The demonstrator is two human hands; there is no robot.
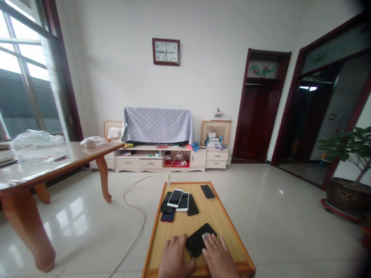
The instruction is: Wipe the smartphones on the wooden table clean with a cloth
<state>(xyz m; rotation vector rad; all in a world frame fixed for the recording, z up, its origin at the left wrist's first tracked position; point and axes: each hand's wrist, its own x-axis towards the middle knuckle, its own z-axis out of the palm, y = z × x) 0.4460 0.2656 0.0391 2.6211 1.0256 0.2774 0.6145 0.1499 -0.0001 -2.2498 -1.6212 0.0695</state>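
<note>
A black smartphone [197,243] lies slanted near the front of the small wooden table. My left hand [174,258] grips its left edge, fingers curled, thumb at the near corner. Over the phone's right part, my right hand [218,258] presses a small whitish piece [205,236] to the dark surface with its fingertips; whether that is cloth or paper I cannot tell. Further back on the table, several phones overlap in a pile, with a white-framed phone [175,198] on top. Another dark phone [207,192] rests alone by the far right corner.
The low wooden table [226,220] has a raised rim. A small clear bottle [168,179] stands at its far left corner. To the left are a larger table [78,152] with plastic bags and a cable [142,210] on the floor. A potted plant [348,197] stands right.
</note>
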